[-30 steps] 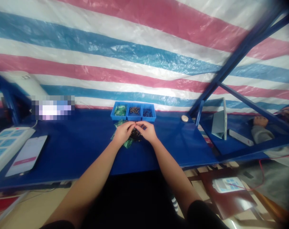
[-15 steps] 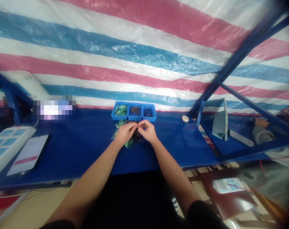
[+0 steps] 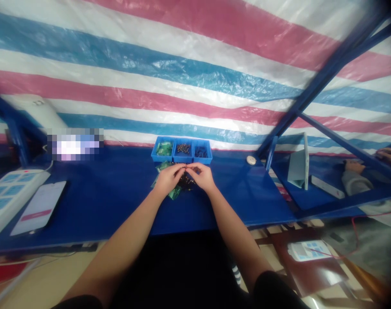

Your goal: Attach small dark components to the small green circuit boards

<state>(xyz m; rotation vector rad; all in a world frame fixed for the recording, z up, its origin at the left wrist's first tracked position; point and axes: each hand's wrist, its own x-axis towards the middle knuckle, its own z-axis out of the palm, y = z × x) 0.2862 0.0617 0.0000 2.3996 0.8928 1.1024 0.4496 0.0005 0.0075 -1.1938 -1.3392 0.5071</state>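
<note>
My left hand [image 3: 168,178] and my right hand [image 3: 202,176] meet fingertip to fingertip over a small heap. Both are closed in a pinch, and what they pinch is too small to make out. Under and between them lies a pile of dark, brass-glinting small parts [image 3: 186,183]. Green pieces [image 3: 174,193], which look like small circuit boards or packets, lie under my left hand. Just beyond stand three joined blue bins: one with green pieces [image 3: 164,148], one with small metallic parts [image 3: 183,148], one with dark blue pieces [image 3: 201,152].
A phone [image 3: 39,208] and a white power strip [image 3: 16,199] lie on the blue table [image 3: 108,193] at left. A round pale object [image 3: 251,160] sits near the blue frame post [image 3: 270,153]. Beyond it are a tablet on a stand [image 3: 299,162] and another person's sleeve [image 3: 356,182].
My right hand's fingers have straightened and drawn closer to the left fingertips. More of the dark pile shows below them. The bins and table items stay put.
</note>
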